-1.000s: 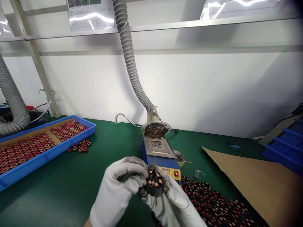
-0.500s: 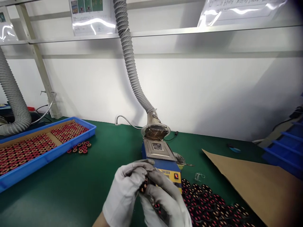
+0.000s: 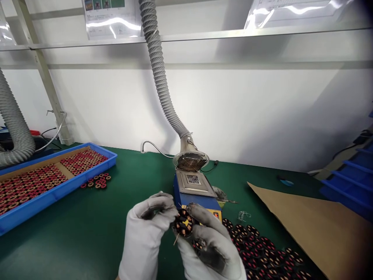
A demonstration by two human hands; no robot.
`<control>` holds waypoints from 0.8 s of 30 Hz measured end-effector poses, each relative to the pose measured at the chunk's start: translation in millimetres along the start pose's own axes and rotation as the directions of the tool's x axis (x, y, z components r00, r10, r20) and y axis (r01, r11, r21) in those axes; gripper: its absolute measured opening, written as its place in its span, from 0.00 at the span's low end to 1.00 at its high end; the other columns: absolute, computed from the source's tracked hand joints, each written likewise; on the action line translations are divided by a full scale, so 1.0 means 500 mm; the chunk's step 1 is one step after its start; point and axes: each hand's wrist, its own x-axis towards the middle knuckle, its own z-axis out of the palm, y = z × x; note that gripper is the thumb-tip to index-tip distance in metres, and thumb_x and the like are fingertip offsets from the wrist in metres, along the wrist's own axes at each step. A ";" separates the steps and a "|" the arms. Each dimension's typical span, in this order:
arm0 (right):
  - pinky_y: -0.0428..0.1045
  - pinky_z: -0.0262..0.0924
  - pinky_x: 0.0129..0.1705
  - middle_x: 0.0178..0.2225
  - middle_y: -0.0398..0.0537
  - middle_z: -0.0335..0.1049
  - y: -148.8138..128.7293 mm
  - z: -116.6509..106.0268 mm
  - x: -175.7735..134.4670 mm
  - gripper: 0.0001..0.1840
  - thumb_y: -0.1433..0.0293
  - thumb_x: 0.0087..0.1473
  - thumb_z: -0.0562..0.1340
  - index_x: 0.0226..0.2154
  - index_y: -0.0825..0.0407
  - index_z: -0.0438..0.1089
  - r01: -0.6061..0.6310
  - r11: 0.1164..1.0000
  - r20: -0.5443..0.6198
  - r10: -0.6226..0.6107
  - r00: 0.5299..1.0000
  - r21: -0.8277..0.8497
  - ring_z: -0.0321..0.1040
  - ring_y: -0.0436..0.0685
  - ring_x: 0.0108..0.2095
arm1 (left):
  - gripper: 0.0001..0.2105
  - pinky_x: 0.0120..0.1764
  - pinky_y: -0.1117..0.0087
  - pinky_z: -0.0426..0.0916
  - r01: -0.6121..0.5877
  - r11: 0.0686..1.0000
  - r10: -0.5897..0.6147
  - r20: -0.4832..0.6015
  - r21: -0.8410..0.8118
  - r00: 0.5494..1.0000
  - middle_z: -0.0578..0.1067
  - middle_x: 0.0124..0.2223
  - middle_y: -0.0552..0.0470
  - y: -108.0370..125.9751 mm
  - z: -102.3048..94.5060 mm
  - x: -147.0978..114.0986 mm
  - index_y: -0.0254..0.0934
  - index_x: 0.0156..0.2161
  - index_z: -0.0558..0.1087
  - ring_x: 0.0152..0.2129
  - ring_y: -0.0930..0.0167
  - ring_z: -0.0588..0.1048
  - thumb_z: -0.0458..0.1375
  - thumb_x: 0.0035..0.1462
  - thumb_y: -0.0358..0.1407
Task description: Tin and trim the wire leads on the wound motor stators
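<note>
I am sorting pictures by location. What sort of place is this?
Probably a factory workstation: a blue tray with small parts in rows, many dark round parts on the table, and a ribbed duct ending in a hood.

Grey ribbed hose (image 3: 20, 136) far left, white wall (image 3: 247, 116) behind, brown cardboard (image 3: 303, 221) near blue trays (image 3: 346, 190), right.

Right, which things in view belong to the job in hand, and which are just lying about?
Likely part of the job:
round part between left hand and right hand
heap of similar parts

Apparently just lying about:
brown sheet
small blue item
tangled pale strands
</note>
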 end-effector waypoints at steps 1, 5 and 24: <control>0.57 0.66 0.42 0.38 0.46 0.73 -0.001 -0.002 0.000 0.14 0.77 0.42 0.65 0.33 0.45 0.66 -0.015 1.000 0.038 0.014 0.999 0.018 0.71 0.60 0.40 | 0.06 0.30 0.76 0.70 -0.049 0.997 0.047 -0.030 -0.059 0.998 0.77 0.30 0.50 -0.002 -0.003 -0.001 0.37 0.24 0.76 0.27 0.68 0.75 0.63 0.36 0.27; 0.59 0.65 0.43 0.39 0.47 0.72 -0.003 -0.012 0.000 0.19 0.79 0.41 0.66 0.34 0.44 0.65 -0.079 0.995 0.088 0.073 0.993 0.063 0.69 0.61 0.42 | 0.12 0.27 0.79 0.69 -0.038 0.997 0.039 0.020 -0.073 0.999 0.77 0.33 0.52 0.009 -0.010 0.001 0.40 0.30 0.77 0.29 0.69 0.74 0.63 0.36 0.26; 0.54 0.65 0.40 0.36 0.47 0.71 0.002 0.001 -0.010 0.14 0.75 0.41 0.66 0.31 0.46 0.64 -0.080 0.993 0.110 0.070 0.991 0.088 0.69 0.58 0.38 | 0.02 0.35 0.73 0.69 0.186 0.973 -0.219 0.301 0.136 0.928 0.75 0.41 0.44 0.022 -0.012 0.012 0.34 0.25 0.76 0.36 0.63 0.74 0.61 0.43 0.30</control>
